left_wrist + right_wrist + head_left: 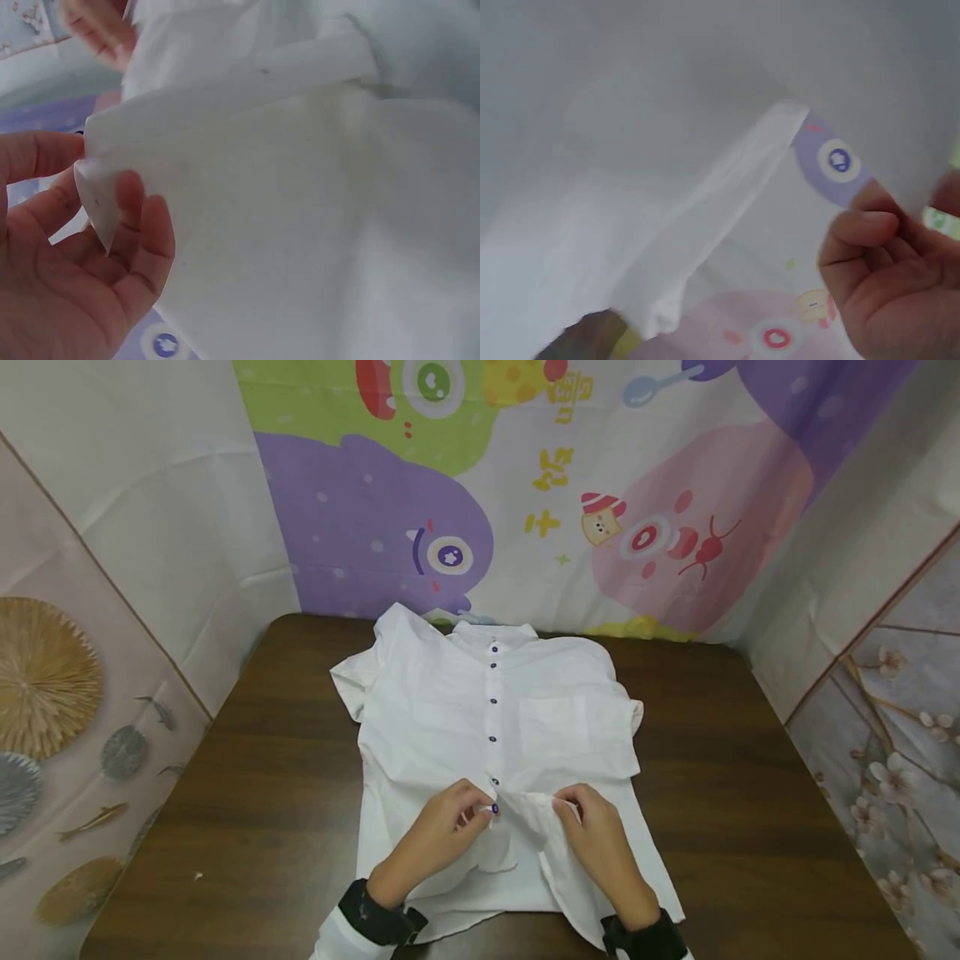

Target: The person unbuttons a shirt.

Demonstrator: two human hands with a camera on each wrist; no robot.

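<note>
A white short-sleeved shirt (450,710) lies front up, collar (495,633) toward the far side, with dark buttons (492,701) down its placket. My left hand (442,827) pinches the lower front edge beside a dark blue button (495,809). In the left wrist view, the thumb and index finger of the left hand (82,247) hold the corner of the raised placket (232,94). My right hand (592,831) pinches the other front panel, lifting it a little. The right wrist view shows the curled fingers of the right hand (892,277) beside the hanging cloth (712,202).
The shirt lies on a dark brown wooden table (720,793). Behind the table hangs a cloth with cartoon figures (390,518), and patterned panels (67,643) stand at either side. A small white speck (198,876) lies on the table at left.
</note>
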